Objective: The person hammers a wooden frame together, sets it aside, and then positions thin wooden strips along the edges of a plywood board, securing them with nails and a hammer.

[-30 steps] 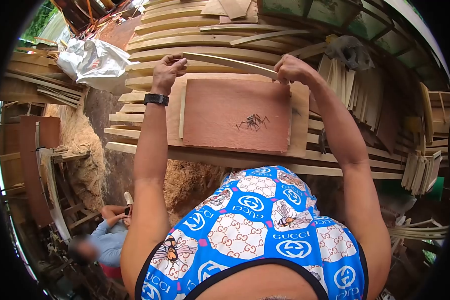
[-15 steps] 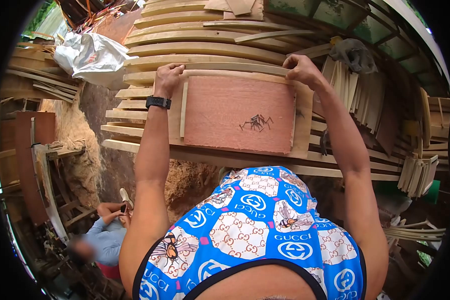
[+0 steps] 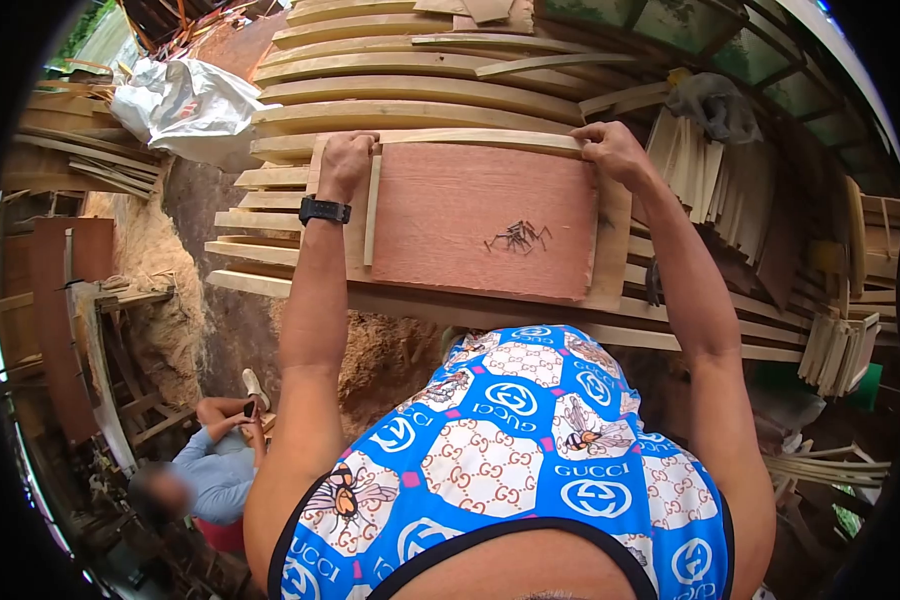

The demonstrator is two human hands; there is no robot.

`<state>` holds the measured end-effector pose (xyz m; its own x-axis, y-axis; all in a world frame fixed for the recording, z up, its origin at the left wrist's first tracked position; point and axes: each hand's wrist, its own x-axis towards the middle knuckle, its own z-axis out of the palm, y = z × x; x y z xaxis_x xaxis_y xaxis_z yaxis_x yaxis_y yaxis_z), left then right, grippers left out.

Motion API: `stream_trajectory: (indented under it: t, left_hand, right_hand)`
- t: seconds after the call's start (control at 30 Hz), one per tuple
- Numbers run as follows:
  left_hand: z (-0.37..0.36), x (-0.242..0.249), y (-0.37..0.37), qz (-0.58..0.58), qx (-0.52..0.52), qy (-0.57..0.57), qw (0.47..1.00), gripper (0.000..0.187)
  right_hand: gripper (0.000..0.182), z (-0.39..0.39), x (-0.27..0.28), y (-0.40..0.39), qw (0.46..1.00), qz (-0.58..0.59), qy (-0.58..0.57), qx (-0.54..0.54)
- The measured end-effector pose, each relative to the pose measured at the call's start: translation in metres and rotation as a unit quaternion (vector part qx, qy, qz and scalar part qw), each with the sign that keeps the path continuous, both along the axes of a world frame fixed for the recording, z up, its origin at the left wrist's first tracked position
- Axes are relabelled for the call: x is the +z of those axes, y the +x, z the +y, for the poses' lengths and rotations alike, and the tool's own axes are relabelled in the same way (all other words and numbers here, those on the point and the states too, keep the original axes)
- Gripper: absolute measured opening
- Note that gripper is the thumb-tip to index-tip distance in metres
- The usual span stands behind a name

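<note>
A thin wooden strip (image 3: 480, 139) lies along the far edge of a reddish plywood panel (image 3: 470, 210). My left hand (image 3: 348, 162) pinches the strip's left end, and my right hand (image 3: 610, 152) grips its right end. Beneath the panel is a larger pale board (image 3: 610, 270), showing at the sides. A small heap of nails (image 3: 519, 237) rests on the panel, right of its middle. Another narrow strip (image 3: 373, 210) runs along the panel's left edge, below my left hand.
Long wooden slats (image 3: 420, 88) lie in rows under and beyond the board. A white sack (image 3: 185, 105) is at the far left. Stacked thin strips (image 3: 685, 180) and a clear plastic bag (image 3: 715, 105) are on the right. Another person (image 3: 215, 460) sits at the lower left.
Both hands have moved a little nearer to me with the strip. It now lies against the panel's far edge instead of just beyond it.
</note>
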<state>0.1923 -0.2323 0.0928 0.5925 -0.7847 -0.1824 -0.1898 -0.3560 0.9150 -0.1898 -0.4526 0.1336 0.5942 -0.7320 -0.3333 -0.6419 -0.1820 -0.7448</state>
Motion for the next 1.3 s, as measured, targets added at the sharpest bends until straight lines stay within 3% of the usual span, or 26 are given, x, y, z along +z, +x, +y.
stream_trajectory:
  t: [0.27, 0.5, 0.8, 0.87, 0.93, 1.07, 1.17, 1.3]
  left_hand:
    - [0.007, 0.003, -0.007, -0.076, -0.026, 0.003, 0.997, 0.033]
    - [0.011, -0.008, -0.004, -0.096, -0.010, -0.010, 0.995, 0.034]
    - [0.012, -0.008, -0.005, -0.105, -0.021, 0.017, 0.994, 0.033]
    - [0.012, -0.004, -0.005, -0.085, -0.034, 0.004, 0.996, 0.035]
    - [0.015, -0.014, 0.003, -0.095, -0.039, 0.010, 0.995, 0.034]
    - [0.018, -0.017, 0.009, -0.055, -0.027, 0.025, 0.998, 0.032]
    - [0.016, -0.017, 0.008, -0.058, -0.020, 0.023, 0.998, 0.031]
    - [0.016, -0.005, -0.002, -0.060, -0.013, 0.029, 0.998, 0.031]
  right_hand:
    - [0.048, 0.005, -0.022, -0.006, 0.987, -0.084, -0.135, 0.001]
    - [0.046, 0.005, -0.026, -0.007, 0.993, -0.078, -0.091, -0.007]
    - [0.041, -0.005, -0.030, -0.014, 0.983, -0.106, -0.105, 0.107]
    - [0.044, -0.012, -0.034, -0.025, 0.984, -0.104, -0.131, 0.066]
    - [0.044, -0.016, -0.021, -0.032, 0.995, -0.066, -0.076, -0.015]
    - [0.046, 0.000, 0.001, -0.041, 0.999, 0.022, -0.038, -0.011]
    - [0.044, 0.013, 0.000, -0.044, 1.000, -0.020, 0.016, -0.003]
    - [0.045, 0.012, -0.015, -0.048, 0.999, -0.042, 0.001, -0.012]
